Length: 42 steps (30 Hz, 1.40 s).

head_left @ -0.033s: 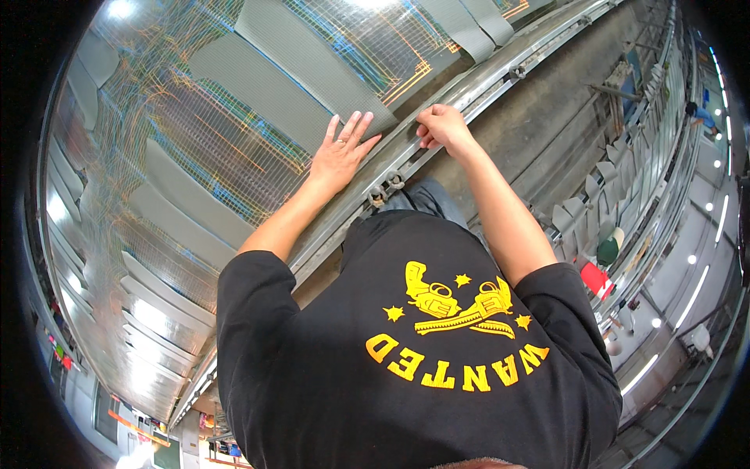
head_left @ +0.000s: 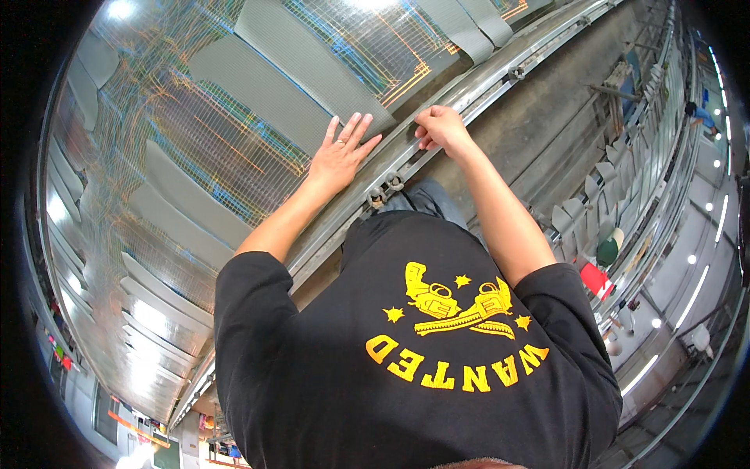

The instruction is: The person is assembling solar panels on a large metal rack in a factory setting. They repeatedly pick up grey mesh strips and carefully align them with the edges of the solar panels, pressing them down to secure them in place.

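Observation:
My left hand (head_left: 337,160) is open, fingers spread, lying at the lower end of a long grey textured sheet piece (head_left: 308,62) on the table. A ring shows on one finger. A second grey piece (head_left: 250,86) lies alongside, just left of the first. My right hand (head_left: 441,127) is closed with curled fingers, over the metal rail (head_left: 476,98) along the table's near edge. Whatever its fingers may hold is hidden.
The long table (head_left: 234,141) has a glossy top with orange and blue grid lines, and several more grey pieces (head_left: 183,184) lie along it. Small metal fittings (head_left: 387,187) sit on the rail. To the right, another long table carries upright grey pieces (head_left: 605,176).

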Available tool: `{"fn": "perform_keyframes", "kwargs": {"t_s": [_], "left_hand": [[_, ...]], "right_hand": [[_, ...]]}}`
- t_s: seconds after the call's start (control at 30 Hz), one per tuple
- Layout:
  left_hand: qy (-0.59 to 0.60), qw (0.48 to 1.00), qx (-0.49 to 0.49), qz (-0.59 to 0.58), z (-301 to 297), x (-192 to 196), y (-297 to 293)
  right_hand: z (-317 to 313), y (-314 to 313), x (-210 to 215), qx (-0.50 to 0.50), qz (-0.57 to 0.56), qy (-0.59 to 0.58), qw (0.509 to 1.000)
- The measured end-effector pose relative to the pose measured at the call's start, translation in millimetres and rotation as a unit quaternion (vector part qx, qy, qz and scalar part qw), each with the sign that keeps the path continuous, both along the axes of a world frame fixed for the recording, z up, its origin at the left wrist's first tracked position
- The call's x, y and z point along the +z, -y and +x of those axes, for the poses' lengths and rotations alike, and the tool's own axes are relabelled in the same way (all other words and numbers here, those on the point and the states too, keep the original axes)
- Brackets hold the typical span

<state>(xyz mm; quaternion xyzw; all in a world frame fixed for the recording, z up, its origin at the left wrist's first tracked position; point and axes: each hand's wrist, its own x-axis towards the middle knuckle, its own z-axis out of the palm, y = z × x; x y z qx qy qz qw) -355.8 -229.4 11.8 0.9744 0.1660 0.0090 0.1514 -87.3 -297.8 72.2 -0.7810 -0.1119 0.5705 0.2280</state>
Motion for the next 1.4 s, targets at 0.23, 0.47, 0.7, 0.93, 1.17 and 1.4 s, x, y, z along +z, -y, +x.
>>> {"fn": "perform_keyframes", "kwargs": {"t_s": [0.23, 0.47, 0.7, 0.93, 1.17, 1.4], "left_hand": [[0.018, 0.994, -0.017, -0.107, -3.7, 18.1, -20.0], [0.161, 0.967, 0.138, -0.144, 39.1, 24.2, -13.7], [0.24, 0.948, 0.154, -0.144, 168.9, 45.6, -28.5], [0.138, 0.981, 0.12, -0.064, 325.4, 35.3, -44.4], [0.044, 0.994, 0.104, -0.003, 400.2, 32.8, -50.1], [0.024, 0.99, 0.135, -0.043, 406.8, 33.7, -50.6]], "right_hand": [[6.1, 3.4, -3.8, 0.009, 0.007, -0.027, 1.0], [57.5, 8.6, 9.3, -0.021, 0.071, -0.043, 0.996], [215.5, -1.6, 19.0, -0.172, 0.2, 0.054, 0.963], [366.7, -70.3, -10.0, -0.117, 0.158, 0.061, 0.979], [410.1, -109.2, -40.8, -0.101, 0.058, -0.091, 0.989], [405.4, -118.0, -45.6, -0.065, 0.024, -0.09, 0.994]]}}
